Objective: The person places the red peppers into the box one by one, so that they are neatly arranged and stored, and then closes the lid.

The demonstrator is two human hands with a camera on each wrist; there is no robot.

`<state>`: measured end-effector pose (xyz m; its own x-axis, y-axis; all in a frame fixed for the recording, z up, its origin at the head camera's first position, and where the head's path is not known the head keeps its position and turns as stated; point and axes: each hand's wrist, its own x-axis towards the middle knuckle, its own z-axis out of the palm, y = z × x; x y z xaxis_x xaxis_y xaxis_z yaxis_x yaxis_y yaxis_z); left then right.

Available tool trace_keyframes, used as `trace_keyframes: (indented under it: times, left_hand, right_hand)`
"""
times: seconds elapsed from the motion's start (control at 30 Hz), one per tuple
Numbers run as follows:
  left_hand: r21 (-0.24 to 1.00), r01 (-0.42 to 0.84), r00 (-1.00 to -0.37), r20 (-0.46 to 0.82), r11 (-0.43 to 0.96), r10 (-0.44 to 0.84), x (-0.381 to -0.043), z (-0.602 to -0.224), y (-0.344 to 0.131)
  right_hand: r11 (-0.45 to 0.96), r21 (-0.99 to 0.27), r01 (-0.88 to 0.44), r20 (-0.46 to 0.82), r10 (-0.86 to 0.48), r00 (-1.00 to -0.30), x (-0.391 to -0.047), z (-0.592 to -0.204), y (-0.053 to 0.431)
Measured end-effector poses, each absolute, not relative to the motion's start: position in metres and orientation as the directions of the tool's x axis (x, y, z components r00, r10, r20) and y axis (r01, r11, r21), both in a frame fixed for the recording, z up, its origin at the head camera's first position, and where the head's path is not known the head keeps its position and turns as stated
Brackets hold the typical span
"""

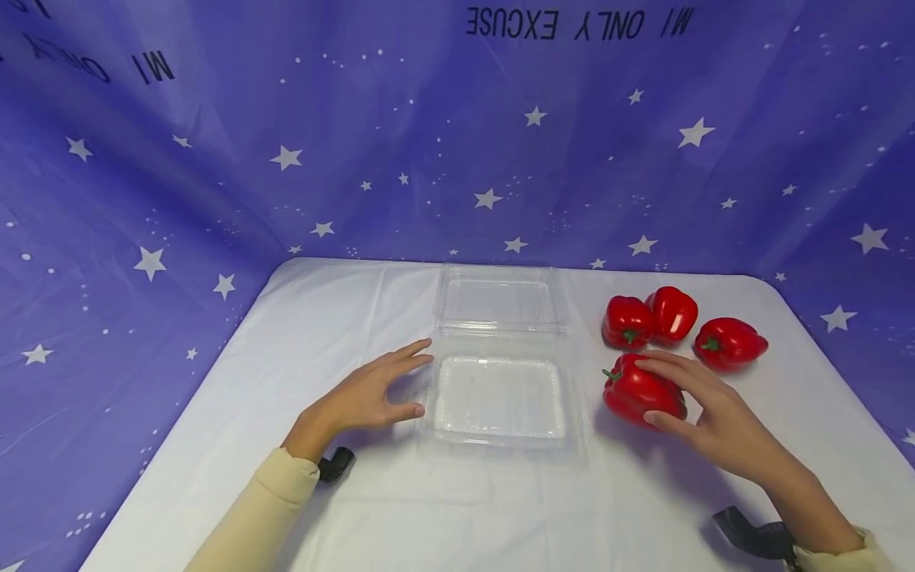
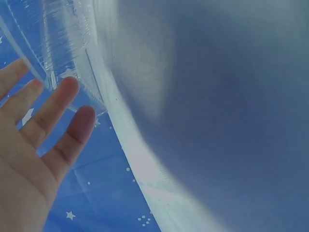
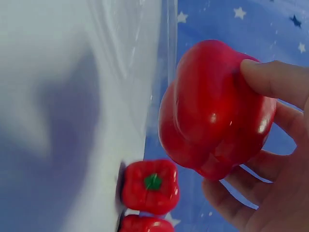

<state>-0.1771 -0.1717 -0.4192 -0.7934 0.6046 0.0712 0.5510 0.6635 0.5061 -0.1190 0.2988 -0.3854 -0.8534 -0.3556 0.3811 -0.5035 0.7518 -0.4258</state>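
Observation:
My right hand point(image 1: 722, 417) grips a red bell pepper point(image 1: 638, 391) between thumb and fingers, its green stem pointing left in the head view. Up close in the right wrist view, the same pepper point(image 3: 212, 111) shows its lobed, shiny bottom, with the thumb pressed on its side. To its left lies a clear plastic clamshell box point(image 1: 500, 435), opened flat, its lid point(image 1: 500, 306) toward the back. At the box's left edge is my left hand point(image 1: 368, 393), fingers spread and nothing in its grasp; the left wrist view shows its fingertips by the clear plastic point(image 2: 67, 38).
Behind the held pepper, two bell peppers point(image 1: 627, 322) point(image 1: 673, 314) sit side by side, and a third red pepper point(image 1: 731, 344) lies on its side to their right. A white cloth point(image 1: 343, 318) covers the table. A purple starry curtain point(image 1: 400, 143) rises behind and at both sides.

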Motion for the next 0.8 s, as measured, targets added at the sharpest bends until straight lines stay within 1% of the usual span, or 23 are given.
trace_keyframes:
  times: [0.1, 0.33, 0.6, 0.8]
  left_hand:
    - [0.516, 0.547, -0.795, 0.071, 0.659, 0.603, -0.176, -0.420, -0.175]
    - [0.523, 0.553, -0.788, 0.075, 0.649, 0.611, -0.176, -0.424, -0.176]
    - [0.509, 0.563, -0.787, 0.088, 0.651, 0.611, -0.179, -0.422, -0.172]
    - [0.519, 0.548, -0.795, 0.078, 0.656, 0.602, -0.176, -0.421, -0.172]
  right_hand:
    - [0.737, -0.428, -0.523, 0.385, -0.375, -0.844, -0.116, -0.382, 0.289]
    - [0.767, -0.368, -0.526, 0.391, -0.385, -0.836, -0.111, -0.380, 0.273]
    - [0.706, -0.326, -0.628, 0.465, -0.459, -0.757, -0.114, -0.380, 0.264]
    - [0.695, -0.298, -0.655, 0.459, -0.497, -0.736, -0.113, -0.378, 0.260]
